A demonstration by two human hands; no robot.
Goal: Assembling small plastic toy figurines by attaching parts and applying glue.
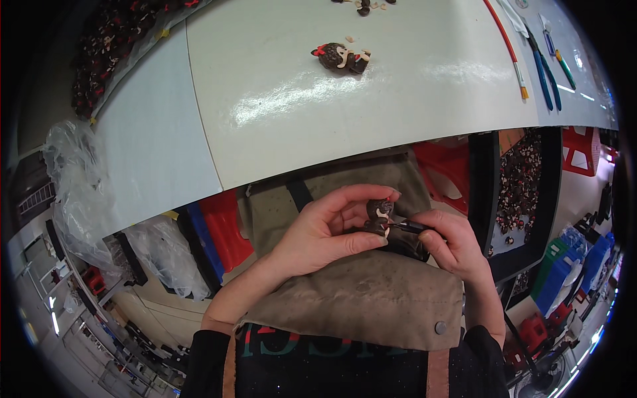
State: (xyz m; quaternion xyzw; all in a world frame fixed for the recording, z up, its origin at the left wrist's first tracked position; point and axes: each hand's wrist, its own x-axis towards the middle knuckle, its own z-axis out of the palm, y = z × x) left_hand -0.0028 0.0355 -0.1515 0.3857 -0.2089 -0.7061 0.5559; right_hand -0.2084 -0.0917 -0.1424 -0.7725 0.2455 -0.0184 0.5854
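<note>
Between the thumb and fingers of my left hand [325, 229] is a small doll figurine [378, 215] with dark brown hair, a pale face and a dark body. My right hand [451, 242] is closed round a slim tool [409, 227] with a dark handle and a thin metal tip. That tip meets or nearly meets the figurine's side; I cannot make out which. Both hands are over my lap, in front of the brown apron [358, 298]. A similar figurine [340, 58] with a red bow lies on its side on the white table [279, 132].
Small loose parts [363, 6] lie at the table's far edge. Toward the right are a red-handled brush [511, 50] and blue-handled pliers [544, 69]. A bag of many figurines [126, 40] fills the far left. A black tray [521, 192] of small pieces stands at right.
</note>
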